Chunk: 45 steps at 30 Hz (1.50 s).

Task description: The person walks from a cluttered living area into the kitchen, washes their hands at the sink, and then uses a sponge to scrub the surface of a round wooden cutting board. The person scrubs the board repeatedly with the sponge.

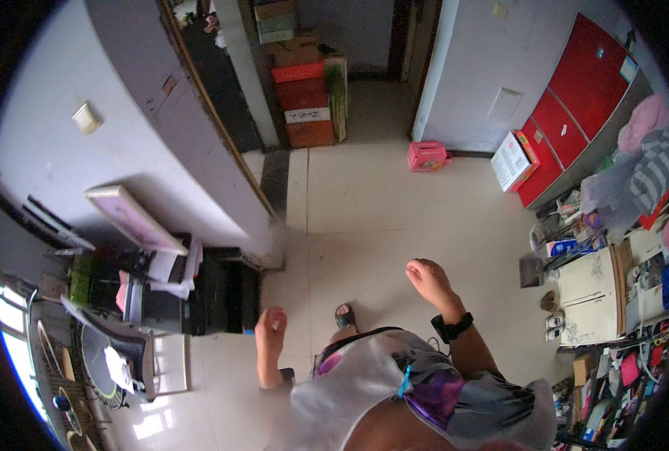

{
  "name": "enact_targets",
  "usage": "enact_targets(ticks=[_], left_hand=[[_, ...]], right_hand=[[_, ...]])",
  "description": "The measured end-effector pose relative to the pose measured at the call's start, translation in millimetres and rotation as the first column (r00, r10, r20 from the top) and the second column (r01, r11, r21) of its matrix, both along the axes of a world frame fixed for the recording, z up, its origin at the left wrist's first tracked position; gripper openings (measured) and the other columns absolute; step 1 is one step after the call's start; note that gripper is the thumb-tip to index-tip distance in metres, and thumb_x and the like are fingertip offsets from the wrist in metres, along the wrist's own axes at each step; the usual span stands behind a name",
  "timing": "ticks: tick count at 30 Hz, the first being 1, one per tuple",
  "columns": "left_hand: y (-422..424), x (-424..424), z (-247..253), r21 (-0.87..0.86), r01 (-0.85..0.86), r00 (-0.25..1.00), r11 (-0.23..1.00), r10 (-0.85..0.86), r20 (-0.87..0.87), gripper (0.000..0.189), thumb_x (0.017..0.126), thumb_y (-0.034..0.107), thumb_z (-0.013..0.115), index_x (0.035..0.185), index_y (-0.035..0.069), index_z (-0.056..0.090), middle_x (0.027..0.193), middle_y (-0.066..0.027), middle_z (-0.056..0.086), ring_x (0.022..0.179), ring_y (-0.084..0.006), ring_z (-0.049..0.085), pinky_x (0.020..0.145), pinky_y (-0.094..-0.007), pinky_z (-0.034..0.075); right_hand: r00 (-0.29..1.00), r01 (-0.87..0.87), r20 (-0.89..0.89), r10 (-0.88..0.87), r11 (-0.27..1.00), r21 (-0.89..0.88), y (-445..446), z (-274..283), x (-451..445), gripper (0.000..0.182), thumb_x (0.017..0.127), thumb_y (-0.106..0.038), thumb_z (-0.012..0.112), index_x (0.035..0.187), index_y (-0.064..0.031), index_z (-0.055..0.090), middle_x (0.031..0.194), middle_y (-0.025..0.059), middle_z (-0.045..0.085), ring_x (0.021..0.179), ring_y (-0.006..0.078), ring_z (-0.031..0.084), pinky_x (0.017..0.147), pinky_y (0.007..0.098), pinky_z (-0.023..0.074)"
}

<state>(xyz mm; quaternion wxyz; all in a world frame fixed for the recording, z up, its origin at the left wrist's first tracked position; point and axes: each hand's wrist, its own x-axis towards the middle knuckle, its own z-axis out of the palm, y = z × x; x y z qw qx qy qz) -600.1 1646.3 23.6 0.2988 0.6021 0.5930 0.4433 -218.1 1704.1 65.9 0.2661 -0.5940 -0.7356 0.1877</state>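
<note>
Over the pale tiled floor [362, 203], my right hand [429, 282] hangs in the air with loosely curled fingers and nothing visible in it. A black band [452, 326] circles that wrist. To the left is my left hand [271, 327], also loosely bent, with no object seen in it. It is nearest to the black cabinet [222, 293], which carries papers [171, 273], and I see no contact between them. Between my hands, lower down, one foot in a dark sandal [345, 317] shows on the tiles.
Stacked boxes [303, 93] stand by a doorway ahead. A pink carton [427, 156] and a white-and-red box [514, 160] sit along the wall near a red cabinet [585, 84]. Right, shoes [553, 326] lie beside a cream cabinet [588, 287]. A chair [137, 361] stands left.
</note>
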Motion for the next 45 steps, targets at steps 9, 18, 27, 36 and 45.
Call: enact_targets(ticks=[9,18,27,36,45], left_hand=[[291.6,46.6,34.1,0.038,0.162,0.985,0.986,-0.159,-0.07,0.015,0.074,-0.001,0.06,0.087,0.002,0.053,0.077,-0.009,0.057,0.073,-0.0196,0.058,0.068,-0.0278,0.046],[513.3,59.2,-4.9,-0.163,0.15,0.983,0.975,-0.129,0.132,0.017,0.075,0.0,0.06,0.091,0.002,0.054,0.083,-0.0111,0.057,0.077,-0.0227,0.06,0.066,-0.0295,0.048],[659.4,38.2,58.2,-0.165,-0.044,0.999,0.985,0.048,0.023,0.015,0.08,0.002,0.057,0.093,0.0,0.052,0.085,-0.0109,0.056,0.08,-0.0197,0.059,0.07,-0.0282,0.047],[853.8,-30.1,54.4,0.088,0.029,0.997,0.996,-0.036,0.074,0.018,0.079,0.01,0.059,0.094,0.002,0.051,0.091,-0.0122,0.054,0.083,-0.0264,0.057,0.071,-0.0331,0.046],[973.2,-199.2,61.1,0.308,-0.563,0.82,0.767,0.566,0.088,0.056,0.056,-0.017,0.038,0.105,0.008,0.049,0.118,-0.014,0.039,0.101,-0.0274,0.047,0.076,-0.032,0.045]], right_hand=[[0.956,0.291,-0.065,-0.284,0.949,0.126,194.8,-2.3,29.4,0.01,0.077,-0.009,0.058,0.083,-0.0021,0.055,0.078,0.0129,0.057,0.074,0.0293,0.057,0.064,0.0358,0.0465],[0.94,0.34,-0.078,-0.332,0.931,0.134,445.9,-33.3,72.8,0.008,0.078,-0.007,0.057,0.083,-0.0015,0.055,0.079,0.0127,0.058,0.069,0.0269,0.058,0.061,0.0336,0.0471],[0.986,-0.165,0.049,0.161,0.981,0.1,696.5,-10.5,-39.9,0.016,0.077,-0.011,0.058,0.091,-0.0038,0.056,0.086,0.0117,0.056,0.079,0.0299,0.057,0.069,0.0369,0.047],[0.921,-0.389,0.068,0.385,0.917,0.087,846.5,-2.9,-177.8,0.017,0.075,-0.009,0.06,0.09,-0.0041,0.055,0.093,0.0128,0.054,0.086,0.0307,0.055,0.073,0.0366,0.0459],[0.867,-0.497,0.027,0.498,0.867,-0.021,994.8,5.1,-347.4,0.016,0.078,-0.011,0.057,0.092,-0.003,0.055,0.092,0.0136,0.054,0.077,0.0296,0.056,0.069,0.0369,0.0457]])
